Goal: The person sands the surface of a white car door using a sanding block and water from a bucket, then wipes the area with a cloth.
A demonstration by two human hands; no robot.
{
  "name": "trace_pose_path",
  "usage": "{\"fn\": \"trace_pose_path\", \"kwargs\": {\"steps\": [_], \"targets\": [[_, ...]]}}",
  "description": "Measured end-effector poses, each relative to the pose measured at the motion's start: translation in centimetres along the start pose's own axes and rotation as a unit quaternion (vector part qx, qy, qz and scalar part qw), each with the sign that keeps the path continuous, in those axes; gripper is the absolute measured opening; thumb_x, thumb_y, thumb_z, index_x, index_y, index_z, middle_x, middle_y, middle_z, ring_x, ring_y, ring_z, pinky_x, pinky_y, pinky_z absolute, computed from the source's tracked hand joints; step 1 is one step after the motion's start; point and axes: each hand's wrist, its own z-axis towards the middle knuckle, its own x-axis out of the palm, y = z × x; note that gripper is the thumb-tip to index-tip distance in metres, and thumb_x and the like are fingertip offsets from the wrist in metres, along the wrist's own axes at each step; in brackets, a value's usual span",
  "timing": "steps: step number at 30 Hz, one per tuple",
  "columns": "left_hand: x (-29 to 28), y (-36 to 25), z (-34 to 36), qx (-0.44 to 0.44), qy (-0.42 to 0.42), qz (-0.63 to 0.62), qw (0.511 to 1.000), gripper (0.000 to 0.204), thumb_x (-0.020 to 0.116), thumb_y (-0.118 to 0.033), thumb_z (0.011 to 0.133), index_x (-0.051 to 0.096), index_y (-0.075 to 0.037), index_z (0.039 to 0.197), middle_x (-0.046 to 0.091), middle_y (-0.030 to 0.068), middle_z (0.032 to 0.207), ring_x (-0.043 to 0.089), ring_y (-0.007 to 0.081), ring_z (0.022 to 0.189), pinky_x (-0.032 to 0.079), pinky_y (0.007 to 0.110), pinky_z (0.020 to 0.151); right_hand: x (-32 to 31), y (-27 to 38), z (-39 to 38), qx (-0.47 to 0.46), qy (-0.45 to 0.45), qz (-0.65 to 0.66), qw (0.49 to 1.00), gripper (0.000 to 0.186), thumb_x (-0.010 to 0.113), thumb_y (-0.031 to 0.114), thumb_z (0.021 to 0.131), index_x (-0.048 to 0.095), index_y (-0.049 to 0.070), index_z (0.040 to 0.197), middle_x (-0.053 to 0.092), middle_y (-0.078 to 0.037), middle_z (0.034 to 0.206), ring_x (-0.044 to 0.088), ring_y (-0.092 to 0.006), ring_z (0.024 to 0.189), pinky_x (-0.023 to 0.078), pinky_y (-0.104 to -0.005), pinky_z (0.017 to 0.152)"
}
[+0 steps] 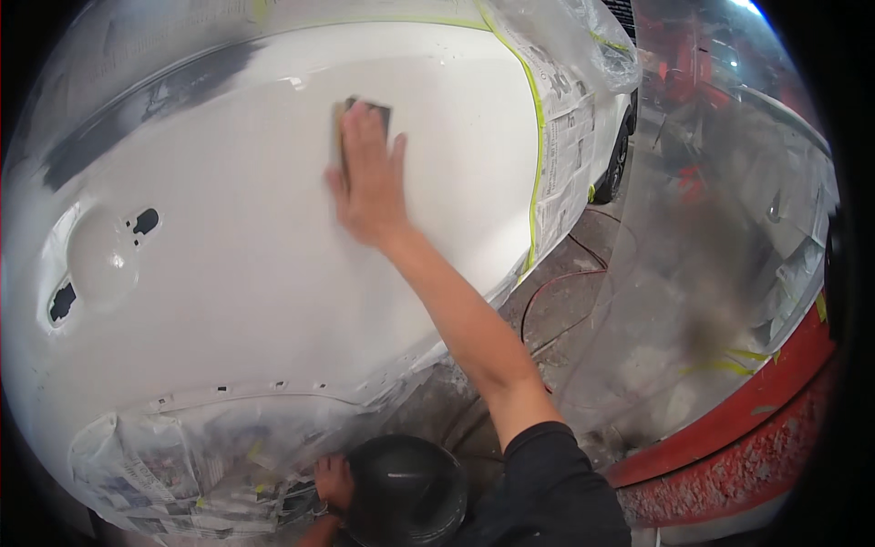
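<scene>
My right hand [365, 187] presses a dark, flat sanding block [383, 115] with a yellowish side edge against a white car door panel [246, 219]. Its fingers lie along the top of the block, which they partly cover. Low in the view, my left hand [334, 481] is at the side of a round, glossy black bowl [407, 488], fingers together and seemingly gripping it. The thumb and palm of that hand are hidden. Dark grey patches [155, 109] show along the panel's upper left edge. A recessed handle area [102, 255] with cut-outs is at the left.
Newspaper [565, 137] and yellow-green tape [538, 137] mask the panel's right side. Clear film with newspaper [200, 465] hangs below it. A thin red hose [556, 275] lies on the floor. Plastic sheeting [729, 210] and a red car body part [738, 419] stand at the right.
</scene>
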Motion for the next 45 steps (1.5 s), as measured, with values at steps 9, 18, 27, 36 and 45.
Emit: {"fn": "trace_pose_path", "kwargs": {"steps": [9, 18, 27, 36, 45], "targets": [[0.0, -0.7, -1.0, -0.015, 0.032, 0.01, 0.999, 0.021, 0.066, -0.013, 0.09, 0.067, -0.006, 0.11, 0.061, 0.0201, 0.108, 0.057, 0.0432, 0.1, 0.048, 0.054, 0.086, -2.6, -9.6, 9.7, 0.171, -0.075, -0.059, 0.981, 0.053, 0.043, 0.034, 0.106, 0.044, 0.003, 0.149, 0.037, -0.019, 0.16, 0.029, -0.0349, 0.152, 0.023, -0.0735, 0.114], [0.5, -0.1, -0.2, 0.023, 0.005, 0.007, 1.0, 0.022, 0.065, -0.011, 0.091, 0.065, -0.005, 0.112, 0.06, 0.0207, 0.109, 0.056, 0.0436, 0.099, 0.048, 0.054, 0.086, -0.8, -8.2, -13.0, 0.347, -0.109, 0.014, 0.932, 0.067, 0.039, 0.032, 0.108, 0.011, 0.01, 0.165, 0.009, -0.015, 0.172, 0.006, -0.0321, 0.159, 0.004, -0.0666, 0.121], [-0.7, 0.4, -0.9, 0.02, 0.016, 0.02, 0.999, 0.02, 0.064, -0.009, 0.092, 0.065, -0.003, 0.111, 0.061, 0.0211, 0.11, 0.057, 0.0432, 0.101, 0.047, 0.054, 0.088, 0.4, -6.0, -4.1, 0.364, -0.093, 0.016, 0.926, 0.069, 0.038, 0.031, 0.11, 0.007, -0.002, 0.162, 0.004, -0.021, 0.171, 0.002, -0.0359, 0.159, 0.007, -0.0614, 0.123], [0.3, 0.1, -0.3, 0.009, 0.014, -0.008, 1.0, 0.021, 0.065, -0.01, 0.092, 0.064, -0.003, 0.112, 0.06, 0.022, 0.11, 0.056, 0.0446, 0.1, 0.047, 0.055, 0.086, 0.6, -7.7, -20.7, 0.479, -0.098, 0.04, 0.871, 0.068, 0.041, 0.019, 0.107, 0.008, 0.001, 0.163, 0.005, -0.017, 0.172, 0.003, -0.0313, 0.159, 0.002, -0.0594, 0.124], [0.1, 0.6, -0.8, 0.008, 0.015, 0.002, 1.0, 0.024, 0.065, -0.01, 0.092, 0.064, -0.003, 0.115, 0.06, 0.0231, 0.109, 0.056, 0.0461, 0.101, 0.047, 0.056, 0.087, -1.9, -2.8, 0.4, 0.234, -0.058, 0.045, 0.969, 0.063, 0.039, 0.024, 0.108, 0.017, -0.002, 0.161, 0.012, -0.021, 0.17, 0.008, -0.0341, 0.159, 0.004, -0.0513, 0.126]]}}
